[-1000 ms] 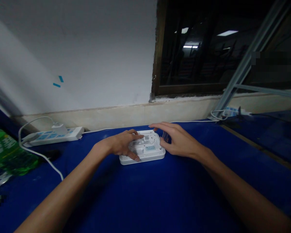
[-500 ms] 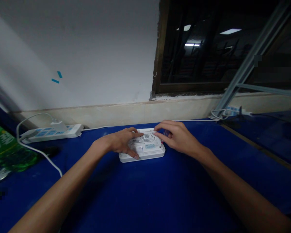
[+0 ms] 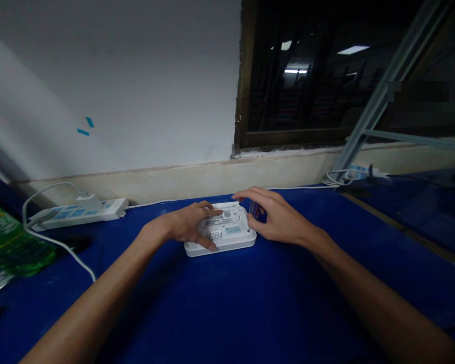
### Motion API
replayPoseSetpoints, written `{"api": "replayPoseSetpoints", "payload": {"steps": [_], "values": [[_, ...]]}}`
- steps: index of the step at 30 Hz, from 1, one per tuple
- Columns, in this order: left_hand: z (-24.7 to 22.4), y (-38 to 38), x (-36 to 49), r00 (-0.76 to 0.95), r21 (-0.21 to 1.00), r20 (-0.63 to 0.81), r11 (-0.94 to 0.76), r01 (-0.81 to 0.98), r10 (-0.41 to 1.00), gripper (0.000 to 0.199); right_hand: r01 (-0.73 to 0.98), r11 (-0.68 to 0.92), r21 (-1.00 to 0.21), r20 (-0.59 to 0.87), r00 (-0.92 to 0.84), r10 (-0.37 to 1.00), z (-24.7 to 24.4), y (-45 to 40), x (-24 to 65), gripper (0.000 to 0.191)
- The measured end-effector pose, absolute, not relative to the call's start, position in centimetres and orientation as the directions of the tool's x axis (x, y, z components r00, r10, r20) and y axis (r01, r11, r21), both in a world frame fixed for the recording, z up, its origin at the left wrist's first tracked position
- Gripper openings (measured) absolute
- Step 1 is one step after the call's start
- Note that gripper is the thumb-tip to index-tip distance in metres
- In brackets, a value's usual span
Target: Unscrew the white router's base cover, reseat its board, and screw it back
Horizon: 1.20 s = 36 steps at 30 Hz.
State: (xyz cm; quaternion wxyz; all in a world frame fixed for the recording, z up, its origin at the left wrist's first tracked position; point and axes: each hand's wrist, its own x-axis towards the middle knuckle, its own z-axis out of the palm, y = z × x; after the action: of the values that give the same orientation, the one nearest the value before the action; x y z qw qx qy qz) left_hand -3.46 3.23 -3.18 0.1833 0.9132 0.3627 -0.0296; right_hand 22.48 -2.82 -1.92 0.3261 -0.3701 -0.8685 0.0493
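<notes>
A white rounded device (image 3: 233, 237) with vent holes, a printed label and a small pale blue sticker lies flat on the blue table. My left hand (image 3: 189, 226) grips its left side, the thumb at the front edge and the fingers on top. My right hand (image 3: 275, 215) is at the right end of the device, its index finger stretched over the back edge and its thumb near the right side. Something small and purplish, partly see-through, shows inside the right hand's curled fingers; I cannot make out what it is.
At the left back lies a white power strip (image 3: 116, 209) with a plugged-in adapter (image 3: 90, 201) and a looping white cable. A green plastic package (image 3: 11, 242) is at the far left. Another power strip (image 3: 358, 172) stands by a metal post (image 3: 364, 126) at the right back, below a dark window.
My right thumb has drawn back from the device's top toward its right side, and the index finger has straightened leftward. My left hand keeps its hold. The view has shifted slightly.
</notes>
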Motion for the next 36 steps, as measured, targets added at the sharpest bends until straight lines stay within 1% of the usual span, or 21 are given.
{"api": "replayPoseSetpoints", "payload": {"steps": [3, 4, 5, 8, 9, 14, 16, 19, 22, 24, 27, 30, 36], "values": [[-3.0, 3.1, -3.4, 0.730, 0.325, -0.190, -0.660, 0.678, 0.656, 0.098, 0.629, 0.695, -0.349, 0.504, -0.499, 0.705, -1.9, -2.8, 22.6, 0.024], [-2.9, 3.1, -3.4, 0.731, 0.327, -0.188, -0.660, 0.677, 0.656, 0.098, 0.627, 0.692, -0.358, 0.500, -0.497, 0.709, -1.9, -2.7, 22.7, 0.022], [-2.9, 3.1, -3.4, 0.731, 0.328, -0.188, -0.660, 0.676, 0.656, 0.099, 0.619, 0.694, -0.367, 0.499, -0.498, 0.709, -1.9, -2.7, 22.7, 0.024], [-2.8, 3.0, -3.3, 0.734, 0.328, -0.195, -0.662, 0.674, 0.651, 0.098, 0.603, 0.704, -0.375, 0.497, -0.511, 0.702, -2.1, -2.9, 22.9, 0.043], [-2.8, 3.0, -3.3, 0.736, 0.330, -0.195, -0.663, 0.672, 0.648, 0.097, 0.604, 0.703, -0.374, 0.494, -0.512, 0.703, -2.1, -3.0, 22.9, 0.047], [-2.9, 3.0, -3.4, 0.728, 0.336, -0.197, -0.652, 0.680, 0.657, 0.096, 0.628, 0.678, -0.381, 0.488, -0.486, 0.725, -3.0, -3.2, 23.2, 0.048], [-3.0, 3.1, -3.5, 0.721, 0.333, -0.199, -0.647, 0.686, 0.663, 0.096, 0.621, 0.662, -0.419, 0.479, -0.468, 0.743, -3.4, -3.3, 23.3, 0.053], [-3.2, 3.3, -3.6, 0.722, 0.331, -0.196, -0.648, 0.686, 0.664, 0.097, 0.590, 0.618, -0.520, 0.463, -0.413, 0.784, -3.7, -3.4, 23.5, 0.064], [-3.3, 3.3, -3.7, 0.727, 0.332, -0.192, -0.654, 0.680, 0.659, 0.099, 0.571, 0.594, -0.567, 0.433, -0.406, 0.804, -4.0, -3.5, 23.6, 0.061], [-3.2, 3.2, -3.6, 0.728, 0.330, -0.197, -0.655, 0.679, 0.656, 0.098, 0.565, 0.589, -0.578, 0.409, -0.424, 0.808, -4.2, -3.4, 23.7, 0.059], [-3.0, 3.1, -3.5, 0.732, 0.331, -0.199, -0.658, 0.676, 0.652, 0.096, 0.566, 0.593, -0.573, 0.408, -0.431, 0.805, -4.4, -3.3, 23.7, 0.061], [-3.0, 3.1, -3.6, 0.733, 0.331, -0.195, -0.660, 0.674, 0.651, 0.096, 0.543, 0.612, -0.575, 0.448, -0.416, 0.791, -4.3, -3.3, 23.9, 0.062], [-3.1, 3.3, -3.6, 0.735, 0.344, -0.195, -0.656, 0.672, 0.650, 0.095, 0.445, 0.628, -0.638, 0.551, -0.305, 0.777, -3.1, -3.7, 24.3, 0.065]]}}
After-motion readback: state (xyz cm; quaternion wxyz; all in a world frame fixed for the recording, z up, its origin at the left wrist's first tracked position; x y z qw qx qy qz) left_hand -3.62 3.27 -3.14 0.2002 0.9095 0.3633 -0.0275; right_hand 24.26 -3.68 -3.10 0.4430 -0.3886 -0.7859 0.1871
